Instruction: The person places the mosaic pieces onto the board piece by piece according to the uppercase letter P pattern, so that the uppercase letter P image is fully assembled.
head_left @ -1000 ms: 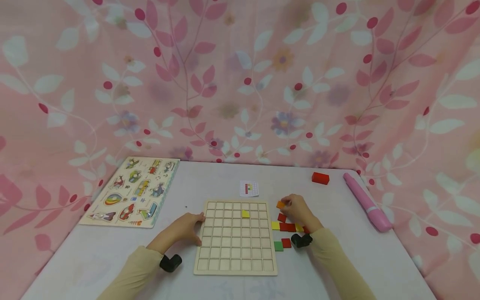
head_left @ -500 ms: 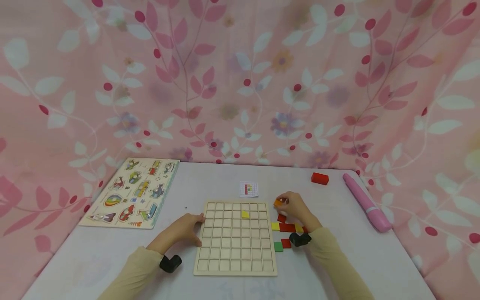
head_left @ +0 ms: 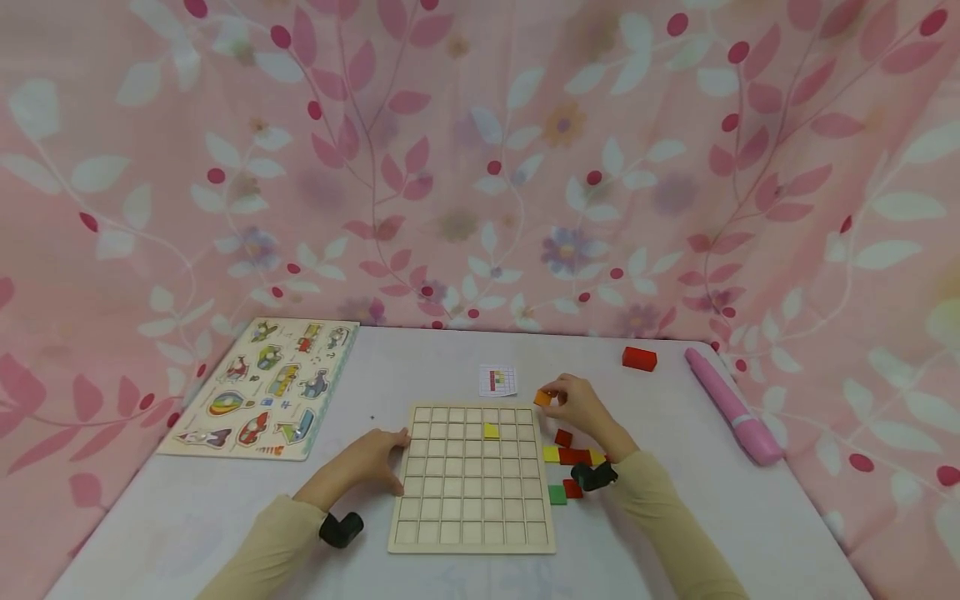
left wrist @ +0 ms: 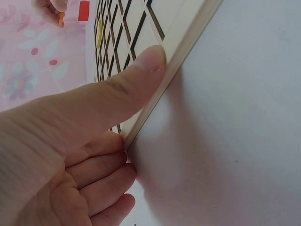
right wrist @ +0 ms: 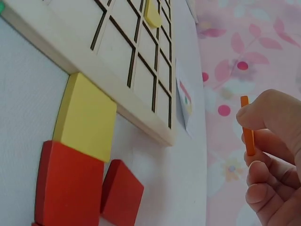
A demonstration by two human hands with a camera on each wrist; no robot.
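A wooden grid board [head_left: 471, 546] lies flat on the table. My left hand [head_left: 367, 462] touches its left edge, thumb and fingers spread apart along it; in the left wrist view the thumb [left wrist: 151, 61] rests on the rim. Between thumb and fingertips, my right hand [head_left: 581, 404] pinches an orange square tile [head_left: 542, 398], held up near the board's far right corner. The right wrist view shows this tile [right wrist: 248, 127] edge-on. One yellow tile [head_left: 491, 431] sits in a cell toward the board's far side.
Several loose red, yellow and green tiles lie along the board's right side, including a red tile [head_left: 564, 437] and a green tile [head_left: 557, 495]. Behind the board is a pattern card [head_left: 498, 381]. A picture puzzle board [head_left: 262, 387], red block [head_left: 640, 359] and pink cylindrical object [head_left: 731, 404] stand farther out.
My right hand has moved left and away from me with the orange tile, from above the loose tiles to the board's far right corner. The left hand has stayed at the board's edge.
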